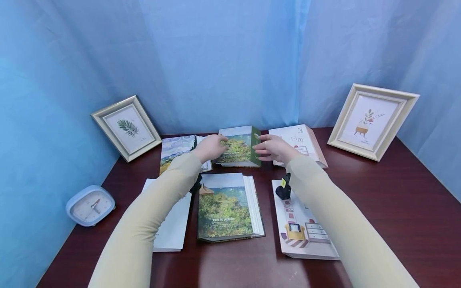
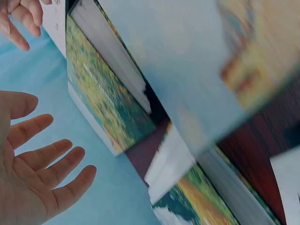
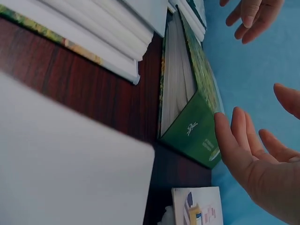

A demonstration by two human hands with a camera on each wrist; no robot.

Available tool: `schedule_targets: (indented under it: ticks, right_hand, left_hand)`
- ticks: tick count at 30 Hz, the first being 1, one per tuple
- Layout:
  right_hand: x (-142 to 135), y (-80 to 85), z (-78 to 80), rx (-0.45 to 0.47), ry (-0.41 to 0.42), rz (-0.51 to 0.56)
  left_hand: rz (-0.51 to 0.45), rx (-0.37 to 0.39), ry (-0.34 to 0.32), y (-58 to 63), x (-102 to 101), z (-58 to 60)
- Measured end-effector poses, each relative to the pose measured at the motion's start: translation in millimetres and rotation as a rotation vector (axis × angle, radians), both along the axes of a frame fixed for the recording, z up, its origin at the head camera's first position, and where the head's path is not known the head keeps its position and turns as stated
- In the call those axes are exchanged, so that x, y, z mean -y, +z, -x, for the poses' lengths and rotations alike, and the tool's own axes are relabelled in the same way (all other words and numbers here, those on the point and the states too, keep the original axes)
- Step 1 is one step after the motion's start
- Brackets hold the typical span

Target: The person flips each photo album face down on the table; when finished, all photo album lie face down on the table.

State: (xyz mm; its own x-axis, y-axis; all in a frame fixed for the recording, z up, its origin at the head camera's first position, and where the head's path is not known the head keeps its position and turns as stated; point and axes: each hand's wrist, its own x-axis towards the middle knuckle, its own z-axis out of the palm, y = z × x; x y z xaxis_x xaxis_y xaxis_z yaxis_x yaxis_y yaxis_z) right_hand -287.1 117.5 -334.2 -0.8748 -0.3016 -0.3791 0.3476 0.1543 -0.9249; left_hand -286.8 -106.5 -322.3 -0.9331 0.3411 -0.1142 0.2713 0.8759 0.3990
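A photo album (image 1: 235, 150) with a garden picture and a green spine (image 3: 190, 131) lies at the back middle of the table. My left hand (image 1: 210, 147) is over its left edge, fingers spread and relaxed in the left wrist view. Beside the green spine is my right hand (image 1: 276, 148), its fingers loosely bent around nothing; whether a fingertip touches the album, I cannot tell. A second garden photo album (image 1: 225, 208) lies in front, its white page edges facing right. Left of the back album, a landscape-painting album (image 1: 176, 150) is partly covered by my left arm.
A white album (image 1: 173, 224) lies front left. Albums with furniture drawings lie front right (image 1: 300, 240) and back right (image 1: 315, 146). Picture frames stand at the left (image 1: 127, 128) and right (image 1: 372, 122) corners. A blue clock (image 1: 91, 205) is at the left edge; blue curtains (image 1: 223, 64) surround the table.
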Motion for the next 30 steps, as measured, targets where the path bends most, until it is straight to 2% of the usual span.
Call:
schedule_targets:
  ticks: [4,7,13,18,30]
  right_hand:
    - [7.2,4.7,-1.6,-0.009,0.011,-0.004]
    - [12.3,6.6,-2.6,-0.015,0.021,-0.007]
    - [24.2,9.1,-5.1,-0.035,0.039,-0.007]
    - [37.4,10.1,-6.8,-0.063,0.038,-0.010]
    - [80.2,-3.9,-6.6,-0.025,0.049,0.035]
  left_hand:
    - [-0.037,-0.014,0.019,-0.9,14.5,1.6]
    - [-0.027,-0.039,0.033,-0.6,26.1,2.1]
    - [-0.028,-0.026,0.099,3.0,50.3,0.4]
    - [-0.005,-0.047,0.124,2.4,68.3,0.4]
    - [-0.018,0.046,0.252,-9.7,111.2,-5.4]
